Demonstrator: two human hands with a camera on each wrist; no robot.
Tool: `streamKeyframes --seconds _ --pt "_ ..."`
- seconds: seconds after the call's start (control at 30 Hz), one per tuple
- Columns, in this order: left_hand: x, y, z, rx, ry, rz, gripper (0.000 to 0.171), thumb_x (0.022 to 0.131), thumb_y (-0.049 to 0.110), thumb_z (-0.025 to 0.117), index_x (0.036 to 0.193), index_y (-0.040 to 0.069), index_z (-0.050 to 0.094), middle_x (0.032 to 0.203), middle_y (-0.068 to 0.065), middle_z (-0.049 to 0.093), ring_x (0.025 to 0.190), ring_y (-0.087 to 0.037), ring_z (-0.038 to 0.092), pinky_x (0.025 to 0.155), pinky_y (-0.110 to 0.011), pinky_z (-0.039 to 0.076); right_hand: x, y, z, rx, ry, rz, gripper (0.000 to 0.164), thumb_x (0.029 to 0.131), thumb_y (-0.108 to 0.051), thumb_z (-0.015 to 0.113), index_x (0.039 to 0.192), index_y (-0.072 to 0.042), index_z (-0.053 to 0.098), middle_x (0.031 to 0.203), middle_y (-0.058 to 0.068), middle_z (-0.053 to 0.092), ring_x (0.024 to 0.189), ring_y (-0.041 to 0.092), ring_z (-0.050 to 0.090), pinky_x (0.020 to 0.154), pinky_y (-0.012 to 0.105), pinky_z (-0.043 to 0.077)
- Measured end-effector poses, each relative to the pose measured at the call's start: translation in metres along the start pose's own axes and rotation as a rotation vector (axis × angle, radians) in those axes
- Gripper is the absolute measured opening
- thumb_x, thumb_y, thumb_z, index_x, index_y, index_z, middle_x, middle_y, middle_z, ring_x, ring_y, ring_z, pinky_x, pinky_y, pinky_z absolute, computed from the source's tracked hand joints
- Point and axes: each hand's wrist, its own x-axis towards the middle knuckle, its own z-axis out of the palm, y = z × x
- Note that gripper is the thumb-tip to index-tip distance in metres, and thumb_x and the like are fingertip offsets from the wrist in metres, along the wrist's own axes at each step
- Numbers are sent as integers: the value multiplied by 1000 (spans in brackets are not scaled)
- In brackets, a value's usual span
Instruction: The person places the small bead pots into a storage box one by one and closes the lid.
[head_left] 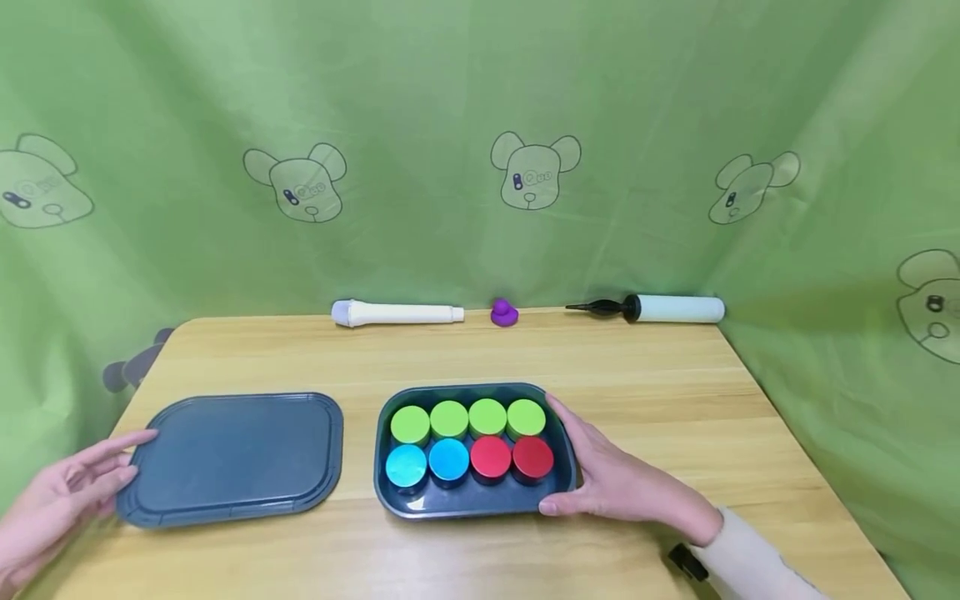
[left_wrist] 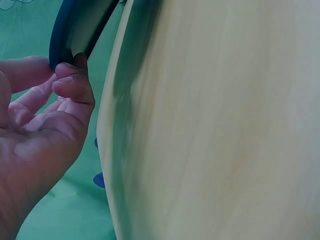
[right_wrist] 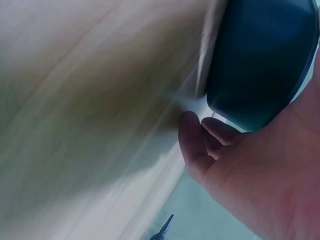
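Observation:
On the left, my left hand pinches the left edge of a dark blue-grey flat lid with rounded corners. In the left wrist view, the thumb and fingers close on the rim of the lid. My right hand grips the right end of a matching dark box, thumb at the near corner and index finger at the far one. Inside stand two rows of small round tubs: several green-topped ones behind, two blue-topped and two red-topped in front.
Along the back edge of the wooden table lie a white toy microphone, a small purple knobbed object and a white hand pump with a black nozzle. A green curtain with bear prints hangs behind.

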Motion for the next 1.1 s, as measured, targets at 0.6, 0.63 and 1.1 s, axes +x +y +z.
streamKeyframes --seconds 0.6,0.63,1.1 --pt "1 4 12 -219 46 -12 58 113 -9 46 161 21 59 121 8 63 93 -6 60 68 -23 53 0 -3 -3 -2 -13 3 135 86 -54 92 177 -22 -2 178 16 20 157 46 28 114 71 40" --pt "1 5 14 -230 45 0 58 113 -10 45 161 20 57 120 7 63 92 -6 60 68 -23 53 0 -3 -3 0 -15 3 136 86 -54 92 177 -21 -2 178 17 19 157 46 28 114 71 39" --pt "15 25 47 -296 35 117 58 111 -16 43 163 8 52 117 4 58 85 -5 59 64 -20 51 1 -5 -3 73 -10 22 132 86 -50 93 177 -20 2 175 19 21 156 45 28 116 69 38"
